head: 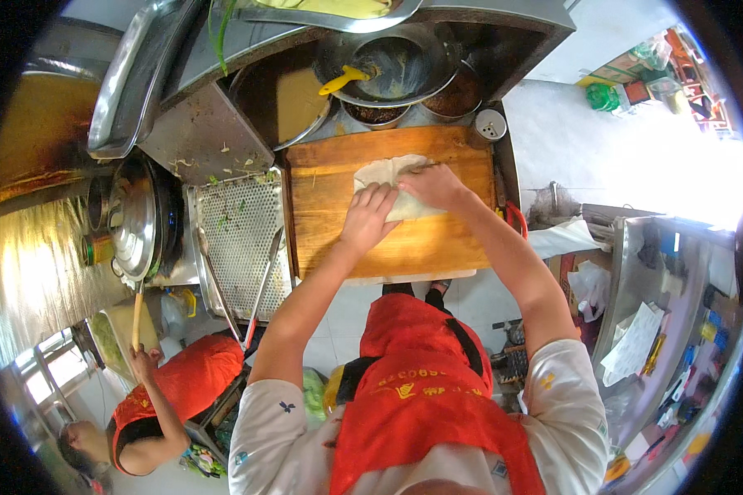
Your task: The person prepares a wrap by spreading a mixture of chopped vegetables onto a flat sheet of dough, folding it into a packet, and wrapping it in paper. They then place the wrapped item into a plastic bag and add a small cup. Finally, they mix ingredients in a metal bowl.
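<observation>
A pale, flattened sheet of dough lies on the wooden board in front of me. My left hand rests on the left part of the dough, fingers slightly bent and pointing away from me. My right hand is at the dough's upper right, its fingers curled over the edge; whether they pinch it is hard to tell. Beyond the board sits a dark wok with a yellow-handled utensil lying in it. Bowls of dark filling or seasoning stand under the wok's near rim.
Left of the board is a perforated metal tray with metal tongs across it. Farther left, a co-worker in a red apron holds the handle of a metal pan. A small white shaker stands at the board's far right corner.
</observation>
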Demonstrator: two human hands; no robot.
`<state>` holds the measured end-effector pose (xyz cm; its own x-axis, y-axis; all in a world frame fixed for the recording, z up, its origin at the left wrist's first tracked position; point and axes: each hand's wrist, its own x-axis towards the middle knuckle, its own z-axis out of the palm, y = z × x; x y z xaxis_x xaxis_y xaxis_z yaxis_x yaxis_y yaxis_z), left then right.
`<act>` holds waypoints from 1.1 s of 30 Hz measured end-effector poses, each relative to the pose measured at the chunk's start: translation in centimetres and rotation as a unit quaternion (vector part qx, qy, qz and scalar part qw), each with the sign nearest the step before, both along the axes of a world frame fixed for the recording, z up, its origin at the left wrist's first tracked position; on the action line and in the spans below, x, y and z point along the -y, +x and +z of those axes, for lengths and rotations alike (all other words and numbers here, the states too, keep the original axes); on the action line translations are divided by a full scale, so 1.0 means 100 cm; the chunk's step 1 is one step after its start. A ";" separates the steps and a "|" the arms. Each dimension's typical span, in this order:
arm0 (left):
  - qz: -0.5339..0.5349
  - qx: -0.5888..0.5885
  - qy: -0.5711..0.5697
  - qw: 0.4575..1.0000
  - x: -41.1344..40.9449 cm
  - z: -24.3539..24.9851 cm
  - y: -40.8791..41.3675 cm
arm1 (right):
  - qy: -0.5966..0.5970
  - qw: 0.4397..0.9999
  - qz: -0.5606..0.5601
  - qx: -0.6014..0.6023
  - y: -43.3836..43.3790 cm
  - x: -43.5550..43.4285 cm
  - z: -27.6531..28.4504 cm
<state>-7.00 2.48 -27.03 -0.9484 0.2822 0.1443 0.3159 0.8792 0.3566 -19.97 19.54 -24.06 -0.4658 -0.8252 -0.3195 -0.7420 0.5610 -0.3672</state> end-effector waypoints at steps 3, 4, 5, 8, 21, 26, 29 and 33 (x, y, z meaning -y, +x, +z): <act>0.001 0.007 0.003 1.000 0.003 0.000 -0.001 | -0.301 0.942 -0.106 -0.102 0.027 -0.018 0.009; -0.004 0.011 0.009 1.000 0.005 -0.001 -0.003 | -0.267 0.953 -0.076 -0.119 0.033 -0.024 0.010; -0.012 0.017 0.015 1.000 0.007 0.002 -0.006 | -0.230 0.962 -0.049 -0.135 0.042 -0.031 0.009; 0.022 0.003 0.046 0.999 0.007 0.010 -0.014 | -0.171 0.975 -0.007 -0.142 0.048 -0.039 -0.001; 0.150 -0.042 0.012 0.988 0.032 0.012 -0.095 | 0.064 0.992 -0.107 -0.023 -0.054 0.016 -0.010; 0.012 0.036 -0.057 0.998 0.028 0.026 -0.069 | 0.085 0.992 -0.052 -0.073 -0.048 0.025 -0.016; -0.015 0.055 -0.076 0.995 0.042 0.015 -0.079 | -0.008 0.984 0.002 -0.180 -0.029 0.016 -0.013; -0.027 0.138 -0.027 0.990 0.044 0.020 -0.093 | -0.005 0.993 -0.052 -0.107 -0.032 0.006 -0.017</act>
